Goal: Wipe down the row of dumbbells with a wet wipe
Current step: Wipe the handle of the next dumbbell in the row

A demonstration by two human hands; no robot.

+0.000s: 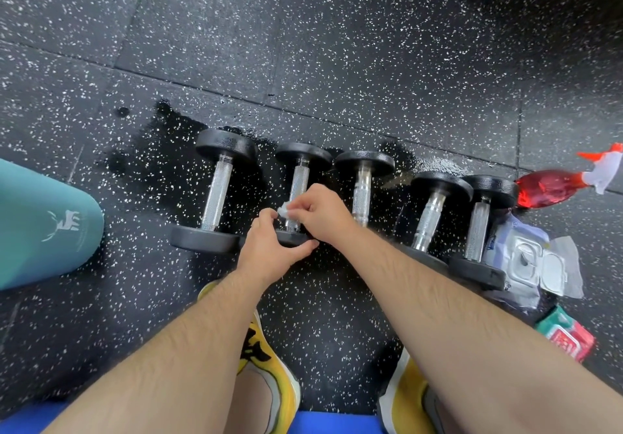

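Several black dumbbells with chrome handles lie side by side on the wet speckled floor. Over the second dumbbell (301,177) from the left, my right hand (322,212) pinches a small white wet wipe (283,210) against its handle. My left hand (273,248) grips that dumbbell's near weight head, thumb along its front edge. The leftmost dumbbell (217,194) and the third dumbbell (363,187) lie untouched on either side. Two more dumbbells (429,217) (478,228) lie further right.
An open wet wipe pack (526,261) lies right of the row, a red spray bottle (553,187) behind it and a red-green packet (566,335) nearer me. A teal bottle (43,221) lies at the left. My yellow shoes (269,366) stand below the dumbbells.
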